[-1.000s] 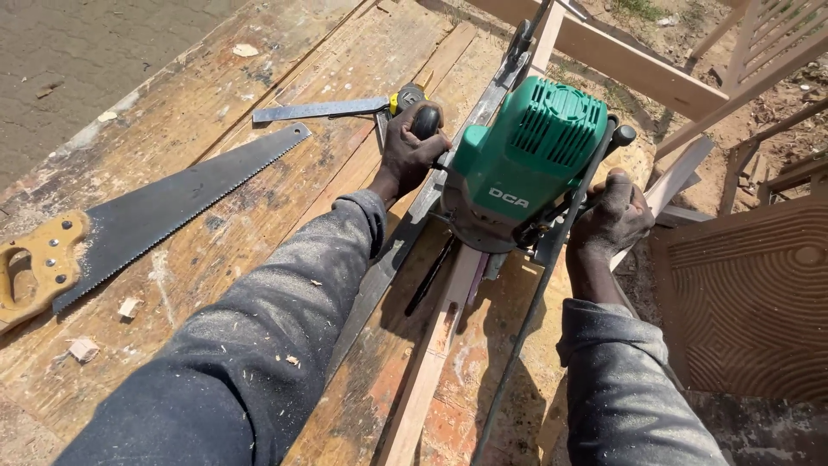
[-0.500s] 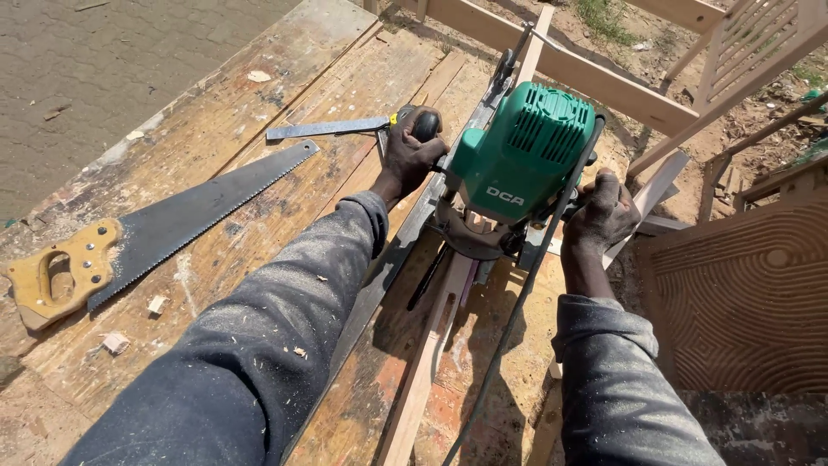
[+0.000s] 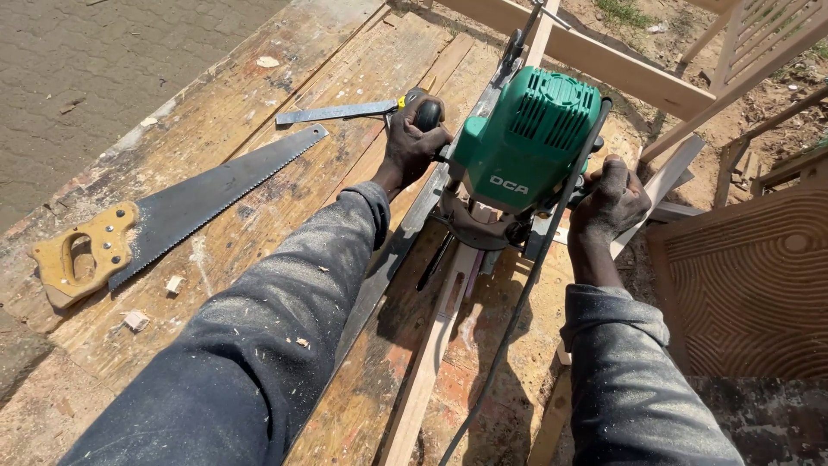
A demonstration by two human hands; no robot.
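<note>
A green router (image 3: 522,151) with a black base stands on a narrow wooden strip (image 3: 431,358) that lies along the plank workbench (image 3: 285,216). My left hand (image 3: 412,142) grips the router's black left knob. My right hand (image 3: 611,198) is closed around the handle on its right side. A black power cord (image 3: 517,302) hangs from the machine down between my arms. Both sleeves are dusted with wood chips.
A hand saw (image 3: 164,220) with a yellow handle lies on the bench at left, with a metal square (image 3: 341,112) beyond it. Small wood offcuts (image 3: 136,321) sit near the saw. Wooden frames (image 3: 690,78) and a carved round panel (image 3: 759,276) stand at right.
The view has shifted slightly; the router and both hands sit a little farther along the strip, away from me. Both grips stay the same.
</note>
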